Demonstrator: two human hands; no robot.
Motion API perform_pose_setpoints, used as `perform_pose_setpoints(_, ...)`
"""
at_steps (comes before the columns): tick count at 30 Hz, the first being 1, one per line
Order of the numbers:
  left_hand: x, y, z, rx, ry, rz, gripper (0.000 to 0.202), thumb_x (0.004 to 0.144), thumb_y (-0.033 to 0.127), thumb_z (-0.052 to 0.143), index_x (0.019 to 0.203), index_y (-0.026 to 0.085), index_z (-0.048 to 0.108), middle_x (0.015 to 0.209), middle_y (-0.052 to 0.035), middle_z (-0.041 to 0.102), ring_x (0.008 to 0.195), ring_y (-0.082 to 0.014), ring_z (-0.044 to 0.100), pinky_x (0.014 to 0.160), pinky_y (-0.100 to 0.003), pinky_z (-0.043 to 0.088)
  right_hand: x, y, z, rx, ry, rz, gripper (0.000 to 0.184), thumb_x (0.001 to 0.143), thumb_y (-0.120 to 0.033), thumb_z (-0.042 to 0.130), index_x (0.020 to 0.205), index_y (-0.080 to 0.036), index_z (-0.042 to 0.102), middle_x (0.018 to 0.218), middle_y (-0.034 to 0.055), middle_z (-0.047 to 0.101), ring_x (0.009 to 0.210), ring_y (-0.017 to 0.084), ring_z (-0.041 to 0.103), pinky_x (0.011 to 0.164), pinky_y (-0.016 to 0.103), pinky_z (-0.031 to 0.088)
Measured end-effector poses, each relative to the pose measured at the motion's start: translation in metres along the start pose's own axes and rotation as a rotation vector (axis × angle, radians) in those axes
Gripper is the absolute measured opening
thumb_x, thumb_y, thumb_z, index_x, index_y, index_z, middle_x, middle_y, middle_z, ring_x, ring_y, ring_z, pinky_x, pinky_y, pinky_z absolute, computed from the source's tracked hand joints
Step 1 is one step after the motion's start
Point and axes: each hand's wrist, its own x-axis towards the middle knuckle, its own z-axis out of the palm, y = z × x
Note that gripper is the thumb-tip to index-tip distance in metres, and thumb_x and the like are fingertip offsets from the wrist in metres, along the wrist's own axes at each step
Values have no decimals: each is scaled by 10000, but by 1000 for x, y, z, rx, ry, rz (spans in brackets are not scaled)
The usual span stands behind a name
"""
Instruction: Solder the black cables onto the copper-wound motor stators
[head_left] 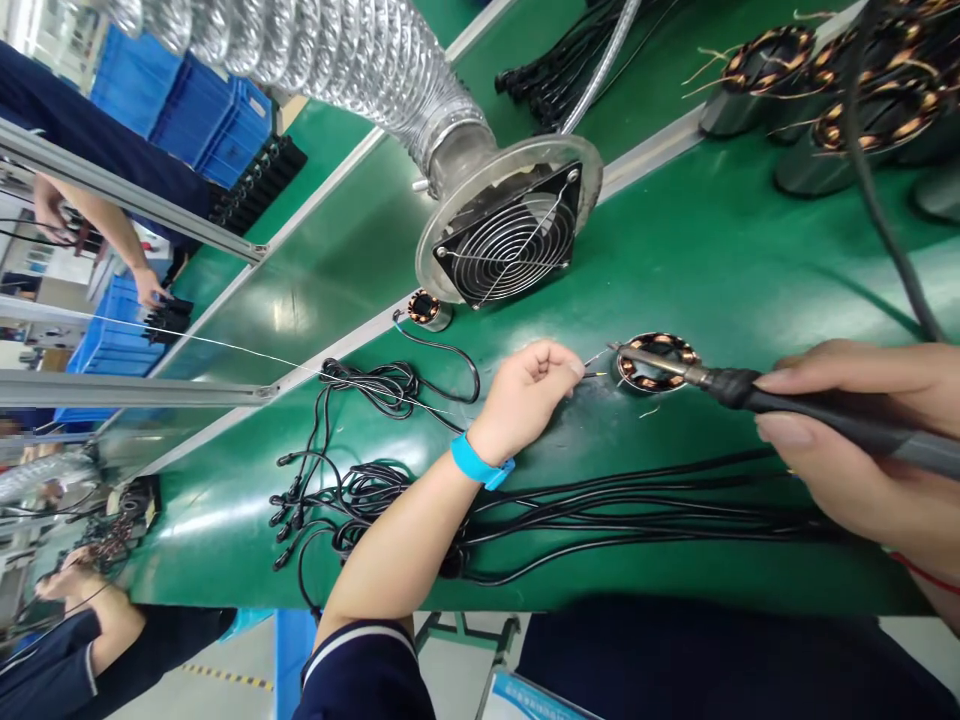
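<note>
My right hand [862, 430] grips a black-handled soldering iron [757, 393]. Its metal tip reaches across the top of a motor stator [658, 380] with copper windings, ending near the ring's left edge. Left of the stator, my left hand [529, 395], with a blue band at the wrist, has thumb and forefinger pinched on thin wires [594, 374]. One silvery strand points up toward the iron's tip; below it lies a dark lead with a yellowish end. Whether tip and strand touch, I cannot tell.
A fume extractor [517, 250] on a foil duct hangs above the stator. Black cables [600, 510] lie in front, with another coil [375, 385] at left. More stators [825, 130] stand at back right, one small one [427, 310] behind. Co-workers' hands show at far left.
</note>
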Motion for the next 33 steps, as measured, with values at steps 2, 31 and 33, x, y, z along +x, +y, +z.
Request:
perform_pose_setpoints(2,0,0,0,-7,-5,-3,138,803,247,693,731,182,595,577,78,523,566,-69,476,619,-222,401,4,-1,-2,33,-75,-65,298,1018,-510,655,886,-244,633,654,6,615,436,99,519,484,267,517)
perform_pose_setpoints(31,1,3,1,21,8,-32,144,839,216,687,723,180,609,598,62,511,622,-78,503,657,-217,445,8,-14,-7,45,-125,-83,101,972,-330,709,971,-250,649,863,39,719,496,84,560,461,262,457)
perform_pose_setpoints(33,1,3,1,21,11,-34,138,836,212,686,724,179,612,600,62,510,625,-77,502,659,-216,444,8,-14,-7,51,-142,-76,106,966,-331,714,972,-248,650,854,36,710,488,75,551,428,250,409)
